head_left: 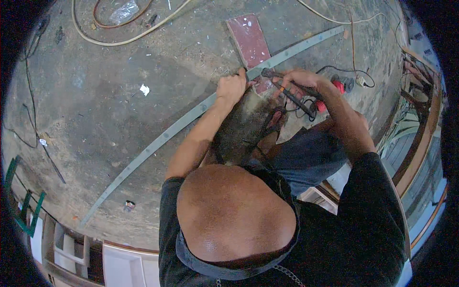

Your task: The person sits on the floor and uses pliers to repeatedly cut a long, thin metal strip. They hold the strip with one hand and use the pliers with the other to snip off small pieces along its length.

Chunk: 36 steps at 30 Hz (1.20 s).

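A long, thin grey strip [165, 136] with evenly spaced dark spots runs slantwise across the floor and looks bowed. My left hand [232, 89] closes on it near its middle, fingertips at its edge. Just right of there, my right hand [300, 79] is closed round a tool with a rounded dark head [266, 72], which is at the strip's edge. A black handle [302, 106] with an orange part slants down below my right fingers; the tool's exact kind is unclear. Under the strip lies a dark red, worn slab [249, 38].
Red-and-black objects [337, 86] and dark cables lie right of my hands. A pale hose [114, 44] curls at the upper left near clear plastic [125, 12]. A small can [129, 205] stands lower left. Wooden frames [420, 129] line the right side, and a green frame [24, 210] the left.
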Motion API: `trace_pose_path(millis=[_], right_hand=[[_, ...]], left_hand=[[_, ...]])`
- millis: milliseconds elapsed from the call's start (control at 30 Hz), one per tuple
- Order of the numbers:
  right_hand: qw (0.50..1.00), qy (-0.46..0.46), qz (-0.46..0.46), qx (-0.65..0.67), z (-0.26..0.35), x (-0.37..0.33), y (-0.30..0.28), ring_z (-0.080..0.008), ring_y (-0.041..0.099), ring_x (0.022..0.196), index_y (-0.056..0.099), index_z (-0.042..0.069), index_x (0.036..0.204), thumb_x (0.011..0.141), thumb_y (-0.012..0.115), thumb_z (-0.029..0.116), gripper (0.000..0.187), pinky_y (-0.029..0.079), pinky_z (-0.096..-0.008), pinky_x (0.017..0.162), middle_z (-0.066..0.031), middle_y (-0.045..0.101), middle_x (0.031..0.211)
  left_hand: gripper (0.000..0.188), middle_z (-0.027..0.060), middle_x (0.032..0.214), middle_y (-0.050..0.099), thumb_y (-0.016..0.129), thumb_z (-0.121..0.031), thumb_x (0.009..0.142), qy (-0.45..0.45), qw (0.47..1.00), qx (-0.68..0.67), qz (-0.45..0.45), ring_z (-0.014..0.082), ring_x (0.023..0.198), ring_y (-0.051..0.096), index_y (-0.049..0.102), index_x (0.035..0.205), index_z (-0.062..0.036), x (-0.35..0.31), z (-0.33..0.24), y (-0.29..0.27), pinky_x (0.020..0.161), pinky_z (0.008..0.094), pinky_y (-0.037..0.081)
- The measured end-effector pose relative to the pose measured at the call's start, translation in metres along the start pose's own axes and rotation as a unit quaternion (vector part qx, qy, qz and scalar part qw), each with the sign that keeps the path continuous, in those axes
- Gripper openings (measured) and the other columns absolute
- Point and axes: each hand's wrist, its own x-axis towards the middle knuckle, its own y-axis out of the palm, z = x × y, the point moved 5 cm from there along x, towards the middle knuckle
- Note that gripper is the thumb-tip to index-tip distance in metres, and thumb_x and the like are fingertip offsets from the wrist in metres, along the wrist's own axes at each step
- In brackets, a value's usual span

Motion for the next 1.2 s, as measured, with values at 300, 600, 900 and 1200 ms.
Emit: trace_pose_path(millis=[300,600,900,1200], right_hand=[[0.998,-0.012,0.061,0.025,-0.024,0.008,-0.005,-0.032,0.068,0.073,0.027,0.006,0.14,0.066,0.05,0.003,0.078,0.059,-0.0447,0.058,-0.0221,0.061,0.116],[0.999,-0.012,0.009,0.044,-0.031,0.016,-0.007,-0.0137,0.056,0.06,0.041,0.008,0.137,0.071,0.046,0.001,0.067,0.049,-0.0287,0.049,-0.008,0.065,0.093],[0.999,0.035,0.007,-0.003,-0.023,0.023,-0.015,-0.0182,0.056,0.056,0.047,0.006,0.128,0.069,0.052,0.011,0.059,0.049,-0.0344,0.049,-0.0094,0.061,0.082],[0.994,0.028,-0.02,0.103,-0.008,-0.001,0.01,-0.0233,0.06,0.061,0.045,0.005,0.127,0.064,0.052,0.006,0.064,0.053,-0.0373,0.051,-0.0123,0.064,0.093]], left_hand=[[0.056,0.0156,0.071,0.068,0.048,-0.057,0.088,-0.016,0.997,-0.058,0.052,0.0316,0.069,0.069,0.049,0.103,-0.0025,0.002,-0.001,0.004,0.058,0.0427,0.054],[0.061,0.0155,0.073,0.068,0.043,-0.059,0.09,-0.012,0.997,-0.052,0.063,0.033,0.071,0.069,0.049,0.108,-0.0013,0.001,0.0,0.005,0.061,0.0443,0.054],[0.063,0.0154,0.071,0.068,0.042,-0.059,0.09,-0.009,0.997,-0.053,0.056,0.032,0.066,0.068,0.049,0.11,0.0001,0.002,0.002,0.013,0.056,0.0424,0.054],[0.062,0.0156,0.071,0.068,0.041,-0.058,0.091,-0.002,0.997,-0.053,0.06,0.0329,0.068,0.068,0.049,0.112,0.0006,0.001,0.002,0.008,0.059,0.0443,0.054]])
